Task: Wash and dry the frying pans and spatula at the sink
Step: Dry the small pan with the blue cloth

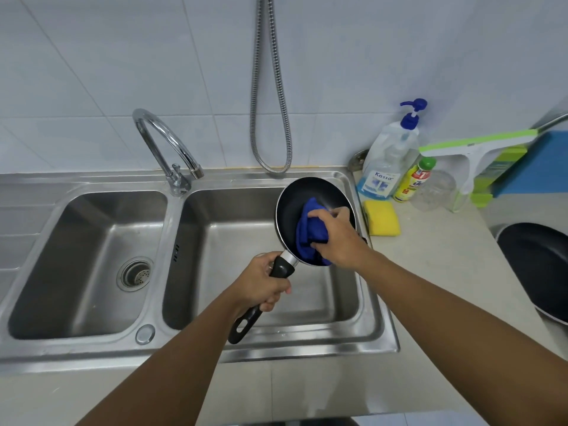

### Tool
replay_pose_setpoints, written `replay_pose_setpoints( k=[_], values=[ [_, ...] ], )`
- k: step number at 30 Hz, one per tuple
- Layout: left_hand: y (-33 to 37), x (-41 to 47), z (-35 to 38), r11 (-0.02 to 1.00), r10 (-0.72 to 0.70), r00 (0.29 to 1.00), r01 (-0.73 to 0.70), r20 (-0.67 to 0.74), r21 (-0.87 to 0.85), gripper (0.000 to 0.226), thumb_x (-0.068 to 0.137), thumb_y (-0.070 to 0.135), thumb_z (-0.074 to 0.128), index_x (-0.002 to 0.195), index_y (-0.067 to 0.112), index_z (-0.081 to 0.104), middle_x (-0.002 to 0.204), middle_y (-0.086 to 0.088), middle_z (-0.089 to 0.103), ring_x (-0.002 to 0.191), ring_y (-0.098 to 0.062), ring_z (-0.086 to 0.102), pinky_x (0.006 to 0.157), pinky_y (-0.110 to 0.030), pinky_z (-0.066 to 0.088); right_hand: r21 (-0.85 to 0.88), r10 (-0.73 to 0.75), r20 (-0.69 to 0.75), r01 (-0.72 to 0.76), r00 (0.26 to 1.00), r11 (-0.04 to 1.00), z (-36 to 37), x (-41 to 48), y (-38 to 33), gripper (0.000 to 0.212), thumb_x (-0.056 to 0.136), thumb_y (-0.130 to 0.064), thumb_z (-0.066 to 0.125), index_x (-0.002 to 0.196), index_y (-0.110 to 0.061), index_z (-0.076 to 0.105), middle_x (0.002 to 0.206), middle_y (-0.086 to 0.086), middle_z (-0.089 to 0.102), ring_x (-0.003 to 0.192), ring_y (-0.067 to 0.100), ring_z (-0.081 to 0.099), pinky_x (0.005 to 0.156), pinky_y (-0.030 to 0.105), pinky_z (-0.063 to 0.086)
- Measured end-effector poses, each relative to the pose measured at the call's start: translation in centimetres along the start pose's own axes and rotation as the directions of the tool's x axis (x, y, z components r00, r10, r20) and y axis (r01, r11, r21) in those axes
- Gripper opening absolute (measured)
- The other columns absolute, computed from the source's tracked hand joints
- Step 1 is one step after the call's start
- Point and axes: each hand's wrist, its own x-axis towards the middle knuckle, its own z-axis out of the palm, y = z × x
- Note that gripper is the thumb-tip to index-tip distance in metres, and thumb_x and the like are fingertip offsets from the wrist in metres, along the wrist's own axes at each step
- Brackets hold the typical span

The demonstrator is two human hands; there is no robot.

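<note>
A small black frying pan [302,196] is held tilted above the right basin of the steel double sink [378,339]. My left hand [261,282] grips its black handle. My right hand [336,238] presses a bunched blue cloth [309,232] against the pan's inner surface. A second, larger black frying pan [539,265] lies on the counter at the far right, partly cut off by the frame edge. No spatula is in view.
A curved chrome tap [167,146] stands between the basins, and a metal hose [270,87] hangs down the tiled wall. On the counter to the right are a yellow sponge [382,218], a pump soap bottle [390,155], a small yellow bottle [413,179] and a green-and-white squeegee [473,152].
</note>
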Motion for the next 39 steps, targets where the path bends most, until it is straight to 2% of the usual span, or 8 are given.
replay_pose_setpoints(
  k=[12, 16, 19, 23, 27, 30, 35, 39],
  values=[
    [0.1, 1.6, 4.8, 0.99, -0.025, 0.987, 0.003, -0.158, -0.141, 0.049, 0.083, -0.015, 0.063, 0.125, 0.008, 0.053, 0.055, -0.001, 0.054, 0.041, -0.014, 0.036, 0.038, -0.024, 0.031, 0.485, 0.395, -0.308, -0.215, 0.865, 0.848, -5.3, -7.8, 6.5, 0.047, 0.081, -0.021, 0.075, 0.125, -0.035, 0.064, 0.123, 0.001, 0.055, 0.106, 0.017, 0.058, 0.087, 0.018, 0.044],
    [0.6, 1.5, 5.7, 0.984, 0.0, 0.986, -0.029, -0.165, -0.175, 0.044, 0.085, -0.015, 0.062, 0.124, 0.003, 0.053, 0.068, -0.009, 0.066, 0.041, -0.015, 0.037, 0.038, -0.023, 0.031, -0.018, 0.5, -0.146, -0.507, 0.854, 0.862, -3.5, -11.3, 11.3, 0.053, 0.09, -0.049, 0.061, 0.14, -0.033, 0.051, 0.148, 0.014, 0.041, 0.127, 0.035, 0.051, 0.1, 0.04, 0.045],
    [0.7, 1.2, 6.7, 0.977, 0.008, 0.989, -0.039, -0.146, -0.209, 0.037, 0.088, -0.009, 0.064, 0.122, 0.003, 0.052, 0.09, -0.023, 0.071, 0.043, -0.017, 0.039, 0.039, -0.024, 0.035, -0.349, 0.344, -0.036, -0.335, 0.938, 0.875, 0.0, -13.1, 14.6, 0.079, 0.1, -0.068, 0.02, 0.16, -0.017, 0.027, 0.17, 0.017, 0.002, 0.154, 0.041, 0.011, 0.123, 0.048, 0.022],
    [0.6, 1.1, 8.5, 0.97, 0.037, 0.991, -0.067, -0.131, -0.232, 0.027, 0.102, 0.026, 0.062, 0.115, 0.003, 0.054, 0.101, -0.029, 0.073, 0.044, -0.018, 0.044, 0.042, -0.027, 0.045, -0.493, 0.235, 0.078, -0.168, 0.969, 0.854, 2.8, -12.6, 17.0, 0.091, 0.093, -0.061, -0.025, 0.164, -0.013, 0.007, 0.172, 0.012, 0.006, 0.157, 0.04, -0.006, 0.125, 0.058, 0.007],
    [0.7, 1.8, 10.5, 0.969, 0.049, 0.989, -0.082, -0.143, -0.234, 0.028, 0.108, 0.03, 0.05, 0.115, 0.004, 0.053, 0.099, -0.022, 0.077, 0.048, -0.018, 0.049, 0.05, -0.032, 0.052, -0.291, 0.239, -0.073, -0.25, 0.968, 0.924, -0.7, -12.2, 13.3, 0.064, 0.105, -0.055, 0.016, 0.15, -0.023, 0.047, 0.161, 0.004, 0.039, 0.151, 0.04, 0.024, 0.124, 0.049, 0.012],
    [1.3, 2.4, 12.0, 0.954, 0.056, 0.99, -0.09, -0.126, -0.286, 0.026, 0.109, 0.029, 0.046, 0.114, 0.005, 0.054, 0.103, -0.017, 0.078, 0.056, -0.019, 0.059, 0.075, -0.04, 0.058, 0.028, 0.158, -0.362, -0.159, 0.919, 0.987, -2.2, -13.3, 10.0, 0.04, 0.101, -0.046, 0.037, 0.104, -0.02, 0.068, 0.106, 0.0, 0.067, 0.105, 0.024, 0.058, 0.096, 0.038, 0.041],
    [2.6, 4.0, 14.6, 0.945, 0.066, 0.99, -0.103, -0.126, -0.312, 0.027, 0.11, 0.031, 0.042, 0.119, 0.01, 0.057, 0.117, -0.008, 0.075, 0.096, -0.011, 0.069, 0.085, -0.028, 0.052, 0.579, 0.376, -0.167, -0.218, 0.911, 0.786, -2.5, -16.6, 5.3, 0.038, 0.101, -0.044, 0.057, 0.081, -0.012, 0.065, 0.072, 0.006, 0.068, 0.066, 0.02, 0.065, 0.066, 0.039, 0.056],
    [2.5, 5.8, 16.9, 0.977, 0.066, 0.986, -0.095, -0.15, -0.19, 0.028, 0.106, 0.03, 0.053, 0.119, 0.007, 0.064, 0.105, -0.003, 0.071, 0.099, -0.019, 0.065, 0.091, -0.031, 0.052, 0.797, 0.398, -0.031, -0.218, 0.917, 0.564, -2.4, -18.6, 3.6, 0.013, 0.104, -0.033, 0.057, 0.108, -0.025, 0.066, 0.081, -0.003, 0.074, 0.069, 0.006, 0.07, 0.063, 0.022, 0.057]
  ],
)
